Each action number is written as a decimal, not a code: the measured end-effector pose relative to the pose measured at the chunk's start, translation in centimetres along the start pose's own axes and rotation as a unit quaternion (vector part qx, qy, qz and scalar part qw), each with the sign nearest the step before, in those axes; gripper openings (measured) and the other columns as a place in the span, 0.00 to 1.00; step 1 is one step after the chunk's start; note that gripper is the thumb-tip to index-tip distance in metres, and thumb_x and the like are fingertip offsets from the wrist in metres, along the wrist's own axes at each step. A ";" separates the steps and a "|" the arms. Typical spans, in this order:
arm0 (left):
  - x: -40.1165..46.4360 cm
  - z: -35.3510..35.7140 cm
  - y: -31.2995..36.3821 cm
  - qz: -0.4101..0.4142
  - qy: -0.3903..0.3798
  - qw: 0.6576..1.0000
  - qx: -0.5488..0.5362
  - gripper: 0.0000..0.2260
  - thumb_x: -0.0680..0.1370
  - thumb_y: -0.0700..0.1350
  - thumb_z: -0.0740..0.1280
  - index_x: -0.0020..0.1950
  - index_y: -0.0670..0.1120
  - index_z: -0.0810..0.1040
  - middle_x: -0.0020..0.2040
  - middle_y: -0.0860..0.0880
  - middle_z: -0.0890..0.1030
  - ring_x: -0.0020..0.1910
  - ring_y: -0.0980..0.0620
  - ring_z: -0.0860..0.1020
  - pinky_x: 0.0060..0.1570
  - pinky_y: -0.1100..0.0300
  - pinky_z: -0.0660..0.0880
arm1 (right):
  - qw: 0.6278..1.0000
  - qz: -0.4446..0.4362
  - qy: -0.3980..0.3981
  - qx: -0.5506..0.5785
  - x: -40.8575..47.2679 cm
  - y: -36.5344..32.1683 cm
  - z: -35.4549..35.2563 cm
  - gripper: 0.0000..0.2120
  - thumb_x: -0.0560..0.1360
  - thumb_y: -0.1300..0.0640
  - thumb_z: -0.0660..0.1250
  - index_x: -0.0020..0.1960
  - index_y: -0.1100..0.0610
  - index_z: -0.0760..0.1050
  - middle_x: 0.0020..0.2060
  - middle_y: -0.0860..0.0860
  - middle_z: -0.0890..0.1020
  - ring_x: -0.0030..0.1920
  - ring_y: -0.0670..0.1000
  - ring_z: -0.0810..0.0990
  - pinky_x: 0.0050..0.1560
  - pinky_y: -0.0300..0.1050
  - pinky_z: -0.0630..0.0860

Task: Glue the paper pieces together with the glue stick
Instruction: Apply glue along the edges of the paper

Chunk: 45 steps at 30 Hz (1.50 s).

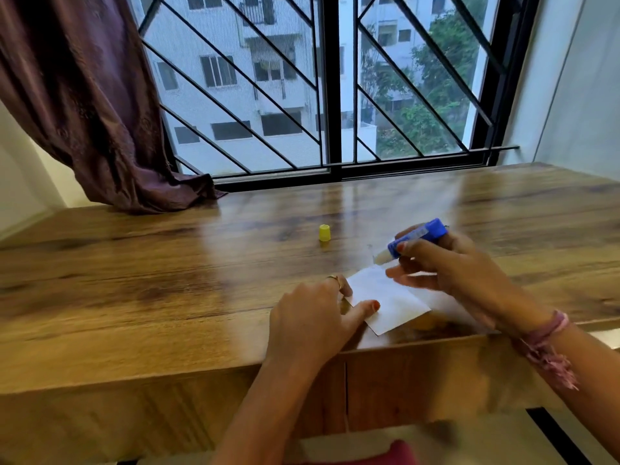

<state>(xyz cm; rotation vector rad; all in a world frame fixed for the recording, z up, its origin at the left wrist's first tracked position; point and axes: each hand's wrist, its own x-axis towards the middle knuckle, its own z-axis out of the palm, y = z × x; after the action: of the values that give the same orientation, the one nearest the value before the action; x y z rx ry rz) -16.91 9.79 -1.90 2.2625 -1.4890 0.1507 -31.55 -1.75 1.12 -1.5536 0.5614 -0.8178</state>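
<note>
A white paper piece (389, 302) lies near the front edge of the wooden table (167, 280). My left hand (312, 317) rests on its left edge, with thumb and a finger pressing it down. My right hand (449, 263) grips a blue glue stick (417, 238), uncapped, its pale tip pointing down-left just above the paper's far corner. More white paper (446, 305) shows under my right hand, partly hidden by it. The yellow cap (324, 232) stands alone farther back on the table.
A barred window (332, 95) runs along the table's far edge. A purple curtain (84, 105) drapes onto the table's back left corner. The table's front edge drops off just below the paper.
</note>
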 end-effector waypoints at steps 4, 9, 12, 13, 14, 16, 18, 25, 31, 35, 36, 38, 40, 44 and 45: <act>1.1 -0.8 -1.1 0.004 -0.067 0.996 -0.052 0.19 0.71 0.67 0.64 0.57 0.60 0.78 0.43 0.51 0.80 0.37 0.55 0.70 0.36 0.58 0.66 | 0.999 -0.015 0.033 -0.036 1.3 -0.4 -2.3 0.04 0.77 0.60 0.63 0.50 0.59 0.75 0.42 0.59 0.78 0.40 0.56 0.84 0.38 0.50 0.83; 2.3 -1.7 -2.4 0.028 -0.126 0.988 -0.089 0.17 0.72 0.63 0.66 0.59 0.61 0.78 0.28 0.53 0.68 0.29 0.58 0.67 0.30 0.60 0.61 | 0.997 0.018 -0.016 -0.071 1.4 1.2 -3.5 0.10 0.75 0.61 0.64 0.55 0.63 0.74 0.43 0.62 0.81 0.38 0.53 0.84 0.35 0.44 0.82; 2.6 -1.6 -2.9 0.036 -0.128 0.986 -0.103 0.16 0.72 0.63 0.66 0.58 0.62 0.79 0.26 0.52 0.66 0.26 0.58 0.67 0.29 0.62 0.60 | 0.996 0.006 -0.015 -0.092 1.6 1.7 -3.6 0.10 0.75 0.64 0.65 0.55 0.65 0.74 0.43 0.63 0.82 0.38 0.52 0.84 0.37 0.42 0.83; 2.6 -1.5 -3.0 0.038 -0.127 0.985 -0.109 0.15 0.73 0.63 0.66 0.58 0.62 0.79 0.26 0.52 0.66 0.26 0.58 0.67 0.29 0.62 0.60 | 0.994 -0.003 -0.011 -0.107 1.8 1.8 -3.6 0.09 0.75 0.64 0.65 0.55 0.65 0.74 0.43 0.63 0.82 0.38 0.51 0.84 0.37 0.42 0.83; 2.6 -1.5 -3.1 0.042 -0.125 0.985 -0.109 0.15 0.73 0.63 0.66 0.58 0.63 0.79 0.26 0.52 0.66 0.25 0.59 0.68 0.29 0.62 0.60 | 0.993 -0.009 -0.009 -0.121 1.9 1.9 -3.6 0.08 0.75 0.65 0.66 0.54 0.65 0.74 0.42 0.62 0.83 0.37 0.51 0.84 0.36 0.42 0.82; 2.5 -1.4 -3.2 0.048 -0.121 0.987 -0.098 0.15 0.73 0.63 0.65 0.58 0.64 0.78 0.25 0.52 0.66 0.25 0.61 0.69 0.28 0.61 0.59 | 0.988 -0.026 -0.007 -0.152 2.3 2.0 -3.4 0.07 0.75 0.64 0.66 0.52 0.64 0.75 0.39 0.60 0.82 0.36 0.51 0.84 0.32 0.41 0.81; 2.3 -1.5 -3.1 0.050 -0.120 0.988 -0.082 0.15 0.74 0.64 0.64 0.59 0.65 0.77 0.26 0.50 0.68 0.28 0.60 0.71 0.29 0.61 0.60 | 0.981 -0.048 -0.007 -0.189 2.6 2.1 -3.3 0.05 0.75 0.63 0.66 0.49 0.63 0.75 0.34 0.57 0.81 0.32 0.52 0.81 0.30 0.41 0.78; 1.7 -1.9 -2.4 0.083 -0.117 0.989 -0.030 0.13 0.78 0.61 0.60 0.62 0.68 0.73 0.45 0.65 0.71 0.40 0.53 0.73 0.38 0.59 0.66 | 0.970 -0.075 -0.004 -0.231 3.1 2.6 -3.5 0.06 0.75 0.62 0.65 0.47 0.65 0.74 0.27 0.54 0.77 0.25 0.51 0.74 0.29 0.45 0.72; 1.9 -1.8 -2.5 0.082 -0.117 0.989 -0.037 0.12 0.78 0.60 0.60 0.60 0.68 0.75 0.30 0.58 0.72 0.47 0.51 0.77 0.37 0.59 0.64 | 0.977 -0.085 -0.016 -0.196 3.1 2.7 -3.6 0.03 0.77 0.61 0.64 0.47 0.60 0.75 0.27 0.49 0.77 0.27 0.50 0.75 0.28 0.40 0.73; 1.9 -1.4 -2.9 0.081 -0.110 0.990 -0.042 0.12 0.77 0.61 0.60 0.60 0.68 0.74 0.29 0.54 0.70 0.38 0.53 0.74 0.37 0.58 0.64 | 0.979 -0.074 -0.019 -0.189 3.3 2.7 -3.6 0.02 0.77 0.61 0.64 0.46 0.58 0.74 0.29 0.51 0.77 0.27 0.50 0.74 0.27 0.38 0.72; 1.9 -1.3 -2.9 0.080 -0.106 0.990 -0.041 0.12 0.77 0.61 0.60 0.60 0.68 0.74 0.29 0.54 0.69 0.35 0.55 0.71 0.37 0.58 0.65 | 0.977 -0.071 -0.021 -0.200 3.3 2.8 -3.6 0.02 0.76 0.60 0.64 0.46 0.58 0.74 0.30 0.52 0.77 0.27 0.51 0.74 0.27 0.38 0.72; 1.9 -1.2 -2.9 0.080 -0.102 0.991 -0.034 0.13 0.78 0.61 0.59 0.61 0.68 0.73 0.28 0.57 0.67 0.31 0.58 0.67 0.37 0.58 0.65 | 0.971 -0.068 -0.025 -0.229 3.3 2.9 -3.6 0.02 0.76 0.59 0.65 0.47 0.57 0.74 0.31 0.54 0.78 0.28 0.51 0.75 0.28 0.37 0.72; 1.8 -1.3 -2.8 0.086 -0.107 0.990 -0.022 0.14 0.78 0.61 0.58 0.63 0.69 0.71 0.28 0.58 0.67 0.32 0.56 0.67 0.39 0.58 0.67 | 0.966 -0.071 -0.034 -0.246 3.3 2.9 -3.7 0.01 0.76 0.58 0.66 0.46 0.55 0.74 0.31 0.53 0.78 0.27 0.48 0.75 0.28 0.36 0.71; 1.8 -1.6 -2.4 0.086 -0.125 0.988 -0.011 0.14 0.79 0.60 0.58 0.64 0.69 0.70 0.36 0.61 0.73 0.43 0.50 0.75 0.44 0.57 0.69 | 0.963 -0.083 -0.056 -0.248 2.8 2.3 -3.5 0.04 0.76 0.61 0.65 0.43 0.54 0.75 0.29 0.48 0.78 0.27 0.44 0.75 0.30 0.34 0.73; 1.8 -1.7 -2.4 0.084 -0.127 0.988 -0.007 0.14 0.79 0.60 0.57 0.64 0.68 0.70 0.31 0.59 0.71 0.40 0.52 0.74 0.44 0.57 0.69 | 0.964 -0.084 -0.061 -0.245 2.6 2.2 -3.5 0.05 0.76 0.62 0.65 0.42 0.54 0.75 0.28 0.48 0.78 0.28 0.43 0.75 0.31 0.34 0.73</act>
<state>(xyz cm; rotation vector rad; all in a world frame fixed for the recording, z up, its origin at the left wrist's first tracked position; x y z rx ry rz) -13.78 9.72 -0.48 2.2076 -1.8041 -0.1032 -32.32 -6.29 -0.53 -2.1159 0.5737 -0.7349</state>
